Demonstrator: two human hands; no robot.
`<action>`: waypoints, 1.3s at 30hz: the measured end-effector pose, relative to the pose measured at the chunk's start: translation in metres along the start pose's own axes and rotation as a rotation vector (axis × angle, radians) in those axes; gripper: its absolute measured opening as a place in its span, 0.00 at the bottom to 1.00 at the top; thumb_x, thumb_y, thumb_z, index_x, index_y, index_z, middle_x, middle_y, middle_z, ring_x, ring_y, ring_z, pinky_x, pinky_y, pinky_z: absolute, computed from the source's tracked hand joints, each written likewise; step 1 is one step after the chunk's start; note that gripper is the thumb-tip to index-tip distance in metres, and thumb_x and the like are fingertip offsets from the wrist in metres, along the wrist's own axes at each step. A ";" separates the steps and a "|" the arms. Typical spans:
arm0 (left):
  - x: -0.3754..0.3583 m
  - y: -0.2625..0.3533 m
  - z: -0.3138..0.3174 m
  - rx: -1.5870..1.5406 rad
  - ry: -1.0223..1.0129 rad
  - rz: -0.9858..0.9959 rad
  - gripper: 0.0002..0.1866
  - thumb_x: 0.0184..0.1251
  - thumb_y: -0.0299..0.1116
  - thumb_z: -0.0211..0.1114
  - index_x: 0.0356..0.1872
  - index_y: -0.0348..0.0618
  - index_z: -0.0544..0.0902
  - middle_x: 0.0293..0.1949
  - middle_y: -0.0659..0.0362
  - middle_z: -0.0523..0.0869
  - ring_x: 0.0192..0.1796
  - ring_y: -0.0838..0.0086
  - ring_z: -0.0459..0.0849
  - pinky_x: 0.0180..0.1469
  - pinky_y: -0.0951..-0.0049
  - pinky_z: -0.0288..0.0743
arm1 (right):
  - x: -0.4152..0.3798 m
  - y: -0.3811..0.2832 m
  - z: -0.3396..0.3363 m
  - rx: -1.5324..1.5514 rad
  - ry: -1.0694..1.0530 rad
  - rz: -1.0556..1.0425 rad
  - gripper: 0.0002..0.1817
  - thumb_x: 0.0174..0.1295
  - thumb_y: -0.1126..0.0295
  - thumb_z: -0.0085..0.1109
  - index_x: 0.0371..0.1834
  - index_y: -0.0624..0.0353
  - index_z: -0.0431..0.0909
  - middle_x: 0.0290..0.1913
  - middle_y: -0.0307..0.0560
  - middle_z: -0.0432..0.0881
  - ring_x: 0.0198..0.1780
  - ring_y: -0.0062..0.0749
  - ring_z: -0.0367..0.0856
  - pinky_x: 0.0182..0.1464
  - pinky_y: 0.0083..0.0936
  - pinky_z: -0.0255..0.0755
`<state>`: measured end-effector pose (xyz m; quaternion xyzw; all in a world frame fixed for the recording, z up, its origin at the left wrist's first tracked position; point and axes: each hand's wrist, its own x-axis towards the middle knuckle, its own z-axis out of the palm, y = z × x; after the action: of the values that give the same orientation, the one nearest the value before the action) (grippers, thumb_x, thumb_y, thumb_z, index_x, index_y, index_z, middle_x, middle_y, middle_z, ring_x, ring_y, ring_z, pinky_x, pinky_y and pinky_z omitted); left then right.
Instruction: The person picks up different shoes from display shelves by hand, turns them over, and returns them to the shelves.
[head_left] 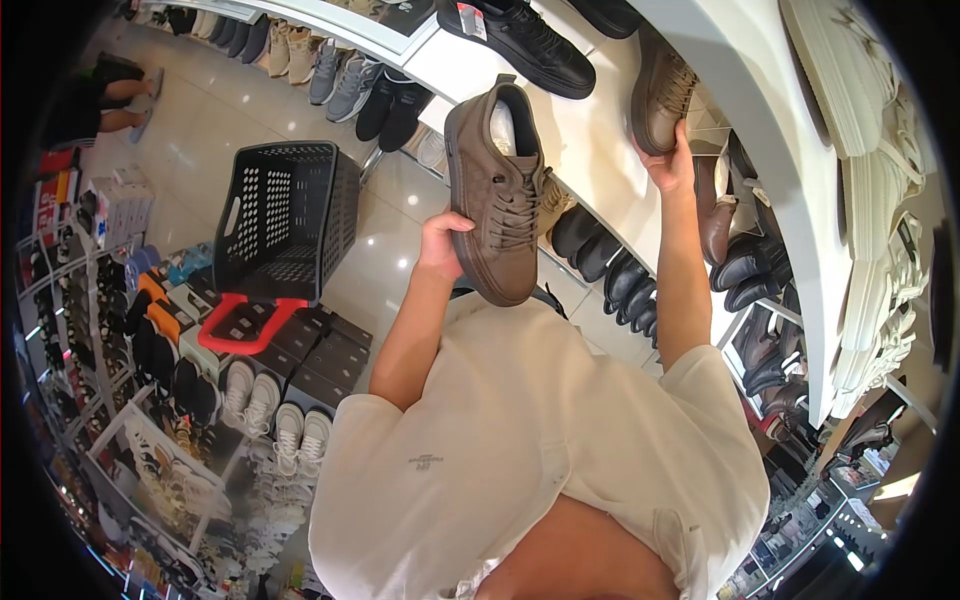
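Note:
A brown lace-up shoe point(505, 215) is held up in front of my chest, toe toward me. My left hand point(443, 243) grips its side, with the thumb over the edge of the upper. On the white shelf to the right, my right hand point(668, 165) is closed round the toe end of another brown lace-up shoe point(660, 105). The underside of that shoe and some of my fingers are hidden. A black shoe point(525, 48) with a tag rests on the same white shelf point(615, 190), further left.
A black shopping basket point(328, 225) with a red handle stands on the tiled floor point(385, 205) at the left. Rows of shoes line racks on both sides. White shoes point(865, 200) fill the shelf at the far right. Part of another person point(115, 105) shows at the upper left.

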<state>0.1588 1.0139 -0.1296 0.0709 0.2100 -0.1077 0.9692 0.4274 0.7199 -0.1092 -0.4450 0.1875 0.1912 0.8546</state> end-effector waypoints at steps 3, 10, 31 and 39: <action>0.002 -0.005 -0.013 0.002 -0.051 0.000 0.40 0.42 0.27 0.54 0.66 0.29 0.64 0.59 0.43 0.77 0.59 0.51 0.79 0.64 0.54 0.72 | 0.000 0.007 -0.023 0.061 -0.041 -0.041 0.30 0.69 0.53 0.54 0.68 0.60 0.64 0.67 0.53 0.71 0.67 0.49 0.70 0.69 0.49 0.67; 0.014 -0.014 -0.011 -0.031 -0.117 0.034 0.38 0.41 0.28 0.54 0.63 0.28 0.68 0.56 0.43 0.80 0.57 0.51 0.80 0.65 0.53 0.72 | -0.109 0.034 -0.082 -0.004 -0.018 -0.030 0.29 0.72 0.52 0.51 0.69 0.58 0.64 0.67 0.48 0.72 0.67 0.42 0.71 0.68 0.42 0.66; 0.007 -0.036 -0.001 0.023 -0.071 0.019 0.36 0.44 0.28 0.54 0.62 0.27 0.68 0.57 0.43 0.79 0.58 0.52 0.79 0.64 0.54 0.72 | -0.056 -0.063 0.022 -1.746 0.349 -0.934 0.22 0.60 0.63 0.65 0.55 0.61 0.78 0.50 0.57 0.82 0.52 0.50 0.81 0.55 0.38 0.73; -0.020 -0.029 -0.001 -0.020 -0.018 0.098 0.42 0.41 0.23 0.54 0.68 0.33 0.62 0.60 0.44 0.76 0.60 0.52 0.78 0.65 0.55 0.71 | 0.124 -0.099 0.017 -2.136 -0.098 -0.540 0.45 0.54 0.57 0.69 0.75 0.51 0.57 0.73 0.63 0.59 0.68 0.59 0.67 0.67 0.42 0.65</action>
<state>0.1341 0.9899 -0.1244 0.0704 0.1985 -0.0586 0.9758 0.5848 0.7018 -0.0929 -0.9728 -0.2118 0.0791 0.0502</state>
